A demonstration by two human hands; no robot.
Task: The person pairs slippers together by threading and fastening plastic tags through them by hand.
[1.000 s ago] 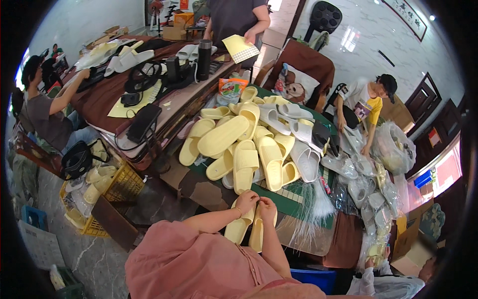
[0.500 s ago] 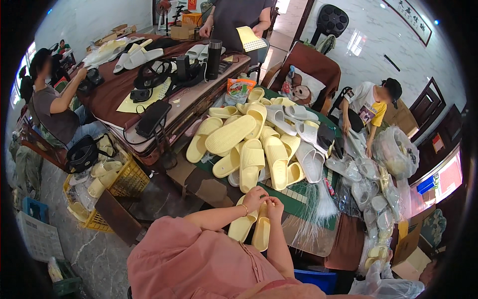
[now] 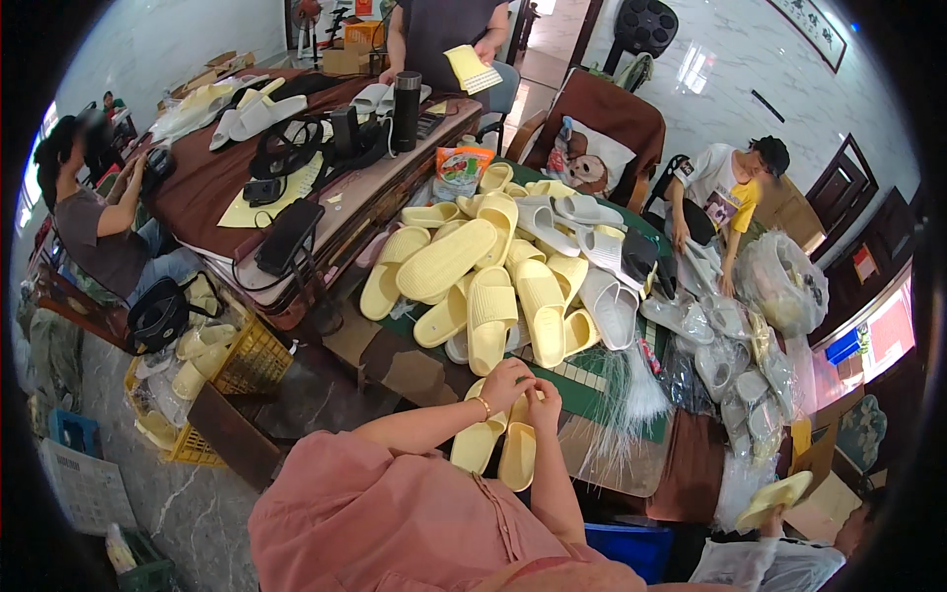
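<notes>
Meeting at the fingertips, the left hand (image 3: 505, 383) and the right hand (image 3: 544, 403) are seen from above, brought together over the far ends of a pair of pale yellow slippers (image 3: 476, 447). The fingers appear bent, but whether anything fine is pinched between them cannot be told. The pair is placed side by side, just in front of a pink shirt (image 3: 385, 513), its far ends partly covered by the hands. Beyond it, a heap of yellow and grey slippers (image 3: 490, 318) is piled up, and a bundle of thin white strands (image 3: 641, 395) is spread to the right of the hands. Farther right, slippers in clear bags (image 3: 725, 365) are laid out; at the lower right, a single yellow slipper (image 3: 776, 498) is held up by a co-worker. The step in hand is judged to be close, two-handed fingertip work on the pair. For the next move, steady fingers seem to be called for, with both slippers held level and close together
</notes>
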